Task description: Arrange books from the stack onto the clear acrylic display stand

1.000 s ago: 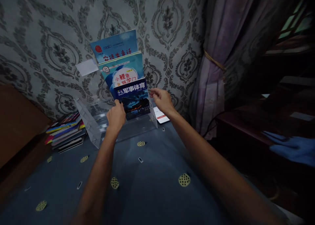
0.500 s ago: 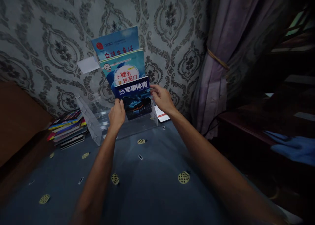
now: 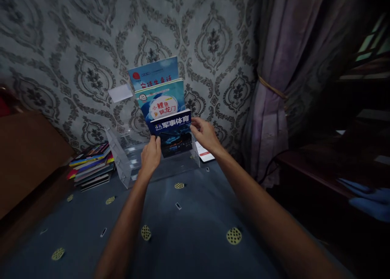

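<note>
blue book [image 3: 154, 70], teal book [image 3: 165, 95] already stood in clear rack [image 3: 118, 159]; your left hand [image 3: 151, 153], right hand [image 3: 207, 136] pinched dark book [image 3: 176, 141], rack front; book pile [image 3: 94, 165] lay left of rack, unshelved.

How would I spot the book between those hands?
Before the patterned wall stands a clear rack. At its front, between left hand and right hand, is the dark-blue book. Its title is white; the middle book and back book have red titles.
</note>
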A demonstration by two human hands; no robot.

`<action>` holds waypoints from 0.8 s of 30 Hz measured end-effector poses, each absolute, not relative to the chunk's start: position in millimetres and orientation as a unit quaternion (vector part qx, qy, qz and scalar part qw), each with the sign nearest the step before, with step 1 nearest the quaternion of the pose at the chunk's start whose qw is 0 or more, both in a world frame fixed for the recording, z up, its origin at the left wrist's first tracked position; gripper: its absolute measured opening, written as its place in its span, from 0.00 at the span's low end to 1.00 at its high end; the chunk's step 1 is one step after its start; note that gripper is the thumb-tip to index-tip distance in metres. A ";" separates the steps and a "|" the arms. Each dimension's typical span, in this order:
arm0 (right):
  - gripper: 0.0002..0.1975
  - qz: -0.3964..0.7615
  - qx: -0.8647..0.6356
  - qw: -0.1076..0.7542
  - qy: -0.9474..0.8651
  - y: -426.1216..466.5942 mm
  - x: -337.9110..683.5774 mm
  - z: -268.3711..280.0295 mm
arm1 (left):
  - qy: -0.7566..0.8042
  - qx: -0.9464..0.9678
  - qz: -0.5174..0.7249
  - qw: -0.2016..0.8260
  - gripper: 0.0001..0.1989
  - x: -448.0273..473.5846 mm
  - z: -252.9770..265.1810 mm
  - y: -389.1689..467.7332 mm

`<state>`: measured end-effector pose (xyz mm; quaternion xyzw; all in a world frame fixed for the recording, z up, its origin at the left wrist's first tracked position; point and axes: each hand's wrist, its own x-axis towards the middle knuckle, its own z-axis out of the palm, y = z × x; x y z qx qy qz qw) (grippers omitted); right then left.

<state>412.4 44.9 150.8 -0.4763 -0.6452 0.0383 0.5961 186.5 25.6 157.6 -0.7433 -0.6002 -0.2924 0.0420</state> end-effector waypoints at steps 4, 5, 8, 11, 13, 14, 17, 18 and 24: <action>0.18 0.048 -0.455 0.607 -0.650 46.3 412.4 150.1 | -0.591 -0.747 -0.305 0.019 0.18 182.4 158.1 22.7; 0.18 0.051 -0.453 0.607 -0.650 46.7 412.3 150.0 | -0.589 -0.746 -0.310 0.015 0.17 180.9 158.5 22.0; 0.17 0.049 -0.456 0.604 -0.652 46.8 411.5 150.0 | -0.581 -0.737 -0.346 0.016 0.16 176.0 160.8 21.1; 0.17 0.045 -0.458 0.596 -0.658 45.0 410.0 150.6 | -0.560 -0.718 -0.412 0.037 0.16 172.6 164.8 24.8; 0.17 0.048 -0.456 0.599 -0.657 43.3 408.3 151.5 | -0.538 -0.703 -0.460 0.061 0.18 171.8 168.2 30.7; 0.17 0.052 -0.451 0.604 -0.655 42.8 407.3 152.1 | -0.527 -0.697 -0.480 0.072 0.19 171.9 170.2 34.4; 0.20 0.075 -0.421 0.640 -0.639 44.0 404.0 154.6 | -0.501 -0.693 -0.513 0.069 0.27 173.6 176.4 45.8; 0.22 0.089 -0.410 0.652 -0.632 45.8 403.0 155.8 | -0.491 -0.700 -0.516 0.052 0.29 174.6 178.4 48.9; 0.32 0.153 -0.384 0.687 -0.598 63.7 398.3 165.1 | -0.425 -0.738 -0.519 -0.079 0.31 183.4 183.2 57.8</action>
